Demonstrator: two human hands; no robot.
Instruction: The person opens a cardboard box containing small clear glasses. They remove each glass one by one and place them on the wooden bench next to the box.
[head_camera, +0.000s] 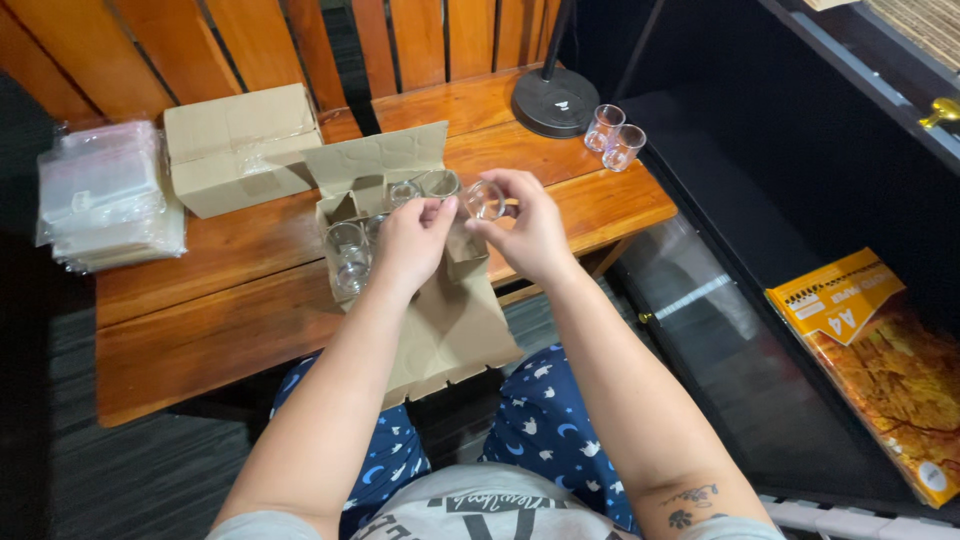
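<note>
A small clear glass (484, 199) lies on its side between my fingers above an open cardboard box (452, 330). My right hand (527, 228) grips the glass from the right. My left hand (414, 240) touches its left end with thumb and fingertips. Inside the box several more clear glasses stand in cardboard dividers, one glass (347, 257) at the left front. The box's flaps are folded open, one (376, 157) standing up at the back.
A closed cardboard box (236, 146) and a stack of clear plastic bags (104, 195) sit at the left of the wooden table (210, 310). Two glasses (614, 138) stand by a black round lamp base (555, 102). A yellow paper ream (880, 360) lies at right.
</note>
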